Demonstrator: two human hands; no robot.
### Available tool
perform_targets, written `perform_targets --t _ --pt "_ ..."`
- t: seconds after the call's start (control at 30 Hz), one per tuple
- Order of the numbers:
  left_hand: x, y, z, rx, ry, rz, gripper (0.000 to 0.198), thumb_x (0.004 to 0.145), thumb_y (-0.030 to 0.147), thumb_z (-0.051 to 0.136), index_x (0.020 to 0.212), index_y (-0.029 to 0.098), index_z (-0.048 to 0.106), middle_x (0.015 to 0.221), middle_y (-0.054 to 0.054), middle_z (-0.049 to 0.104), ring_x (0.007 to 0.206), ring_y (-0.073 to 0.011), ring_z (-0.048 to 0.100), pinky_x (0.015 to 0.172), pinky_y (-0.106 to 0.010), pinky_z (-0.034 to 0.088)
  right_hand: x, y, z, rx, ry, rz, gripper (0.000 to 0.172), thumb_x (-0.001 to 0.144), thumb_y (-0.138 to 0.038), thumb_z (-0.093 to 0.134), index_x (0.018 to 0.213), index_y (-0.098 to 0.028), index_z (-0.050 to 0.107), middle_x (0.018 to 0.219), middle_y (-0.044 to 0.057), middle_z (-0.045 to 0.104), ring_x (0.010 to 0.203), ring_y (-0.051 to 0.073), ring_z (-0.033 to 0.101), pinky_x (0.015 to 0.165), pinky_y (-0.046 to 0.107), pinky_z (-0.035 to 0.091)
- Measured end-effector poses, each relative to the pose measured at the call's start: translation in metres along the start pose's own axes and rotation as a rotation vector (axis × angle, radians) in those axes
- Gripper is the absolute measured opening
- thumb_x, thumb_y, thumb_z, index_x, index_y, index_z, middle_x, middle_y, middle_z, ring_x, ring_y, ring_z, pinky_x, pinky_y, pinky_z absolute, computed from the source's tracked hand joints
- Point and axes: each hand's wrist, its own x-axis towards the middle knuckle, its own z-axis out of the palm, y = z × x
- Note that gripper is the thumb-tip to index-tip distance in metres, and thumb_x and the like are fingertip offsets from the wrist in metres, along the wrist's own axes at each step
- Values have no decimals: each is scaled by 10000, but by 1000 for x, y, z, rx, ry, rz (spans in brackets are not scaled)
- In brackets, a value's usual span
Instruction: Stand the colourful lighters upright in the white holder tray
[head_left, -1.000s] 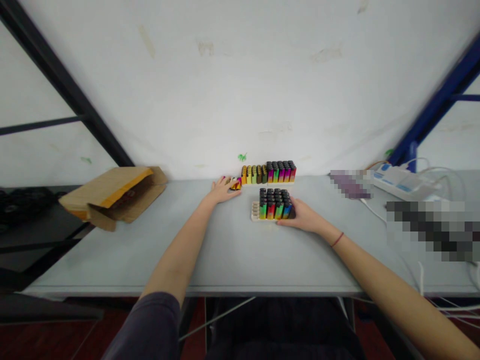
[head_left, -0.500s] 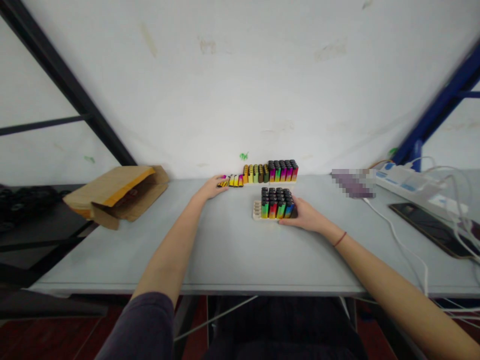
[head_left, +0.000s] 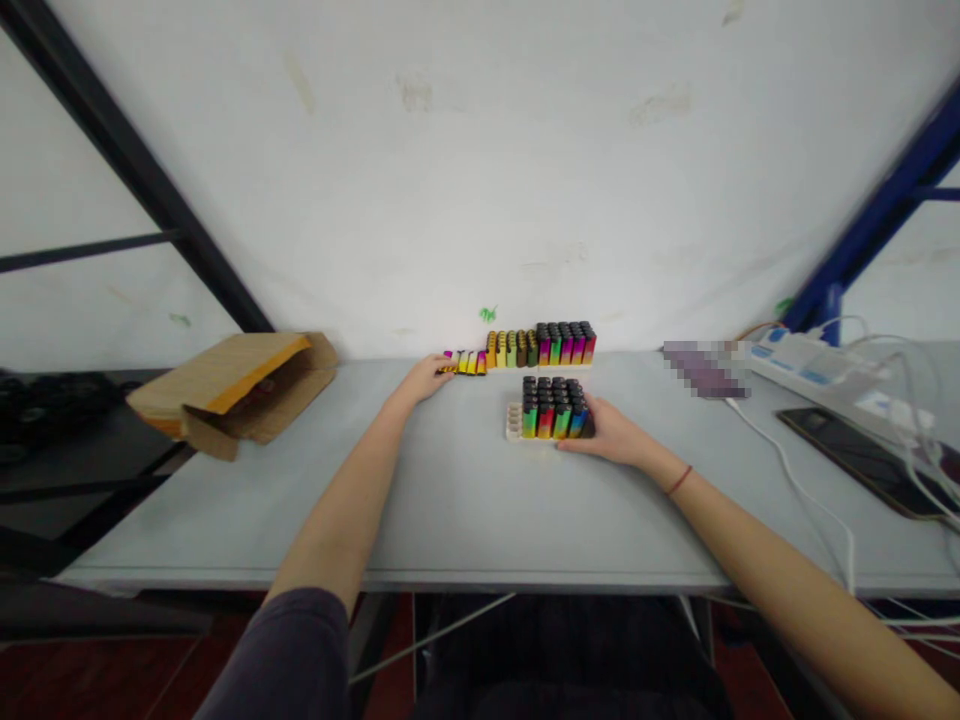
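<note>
A white tray (head_left: 512,424) packed with upright multicoloured lighters (head_left: 555,408) stands mid-table. My right hand (head_left: 611,432) rests against the tray's right side, fingers curled on its edge. Behind it, along the wall, a long row of upright lighters (head_left: 541,346) stands, with several loose lighters (head_left: 465,361) lying flat at its left end. My left hand (head_left: 421,380) reaches to these lying lighters, fingertips touching them; whether it grips any is unclear.
A brown cardboard box (head_left: 232,389) lies on its side at the table's left. At the right are a white power strip (head_left: 814,367) with trailing cables, a dark phone (head_left: 862,458) and a blurred purple item (head_left: 701,366). The grey table's front edge (head_left: 480,578) runs below.
My left hand slid left, away from the row's end, uncovering several lighters lying flat there. The right hand has stayed on the tray.
</note>
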Motion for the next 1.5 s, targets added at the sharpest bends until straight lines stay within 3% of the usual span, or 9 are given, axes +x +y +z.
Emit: perform_targets --t 0.3,0.37,0.43,0.53,0.63,0.93,1.07,1.2,1.5 --pt "-17 39 -8 -79 164 51 429 930 295 591 1295 129 745 1372 -169 711 1326 -303 642 1241 -476 437 1 5 -1 17 -29 -13 913 738 -567 917 1494 -191 570 1296 170 738 1165 405 695 1055 599 545" --pt "-26 63 -3 -189 104 153 472 920 426 664 1295 152 747 1387 -164 713 1333 -316 639 1228 -479 450 2 7 -2 46 -46 -37 972 725 -560 927 1537 -194 537 1353 175 719 1216 413 679 1088 609 528" --pt "-37 92 6 -335 -10 242 696 815 546 803 1395 176 696 1478 -168 670 1373 -341 620 1183 -478 495 2 10 -3 71 -61 -55 1004 725 -549 928 1566 -196 510 1408 178 697 1271 417 659 1122 614 509" --pt "-49 131 23 -510 -121 308 982 657 560 941 1498 180 606 1554 -192 613 1435 -388 574 1200 -522 476 3 12 -2 85 -68 -61 995 751 -535 913 1585 -196 489 1460 181 673 1314 414 642 1147 614 495" --pt "-53 153 35 -685 -165 269 988 659 518 958 1503 172 578 1478 -184 664 1365 -375 637 1196 -531 485 2 14 -1 79 -54 -65 1006 759 -524 913 1603 -204 470 1488 182 658 1338 413 632 1161 619 485" --pt "-49 148 33 -892 -179 170 928 677 389 962 1491 199 560 1479 -187 630 1325 -332 646 1180 -533 489 2 14 0 75 -56 -64 981 763 -530 906 1591 -207 489 1492 186 655 1346 427 629 1155 637 489" --pt "-50 143 33 -830 -163 171 878 700 408 927 1466 182 562 1437 -170 642 1288 -327 649 1137 -509 516 2 12 -1 72 -58 -61 976 765 -536 904 1586 -206 493 1461 186 674 1313 429 646 1137 644 498" --pt "-50 138 38 -740 -118 187 661 753 399 873 1322 175 622 1272 -106 709 1213 -285 664 1114 -449 525 1 12 -3 57 -57 -46 961 765 -554 902 1569 -202 510 1400 181 705 1262 420 669 1115 637 514" --pt "-56 148 43 -656 -34 142 499 784 343 789 1219 190 597 1080 -38 696 1019 -226 679 976 -388 556 1 9 -3 78 -62 -32 921 756 -552 907 1527 -201 547 1362 176 721 1235 411 675 1097 627 526"
